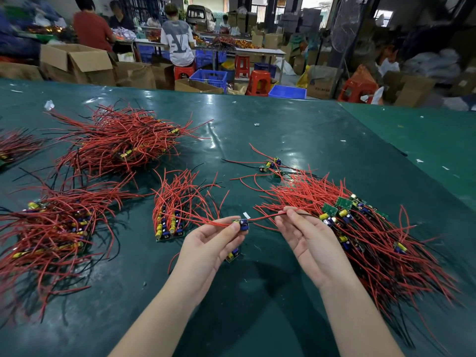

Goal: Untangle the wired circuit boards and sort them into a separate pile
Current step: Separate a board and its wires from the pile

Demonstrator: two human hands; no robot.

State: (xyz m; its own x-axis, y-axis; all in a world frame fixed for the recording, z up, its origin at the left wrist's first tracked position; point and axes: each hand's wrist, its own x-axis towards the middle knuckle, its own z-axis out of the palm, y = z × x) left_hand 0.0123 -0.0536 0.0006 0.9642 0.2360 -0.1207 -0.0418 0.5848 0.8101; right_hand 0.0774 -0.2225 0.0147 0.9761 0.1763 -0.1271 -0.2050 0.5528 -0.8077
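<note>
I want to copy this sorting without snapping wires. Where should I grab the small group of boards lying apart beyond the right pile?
Probably by the boards themselves, pinching their edges from above. Their red and black wires fan out left and right across the green mat, so they would likely trail freely. Whether they snag the right pile is unclear.

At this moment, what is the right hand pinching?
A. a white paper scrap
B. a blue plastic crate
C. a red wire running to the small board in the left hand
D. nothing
C: the right hand pinches the thin red wire, which runs to the small green circuit board held by the left hand.
</note>
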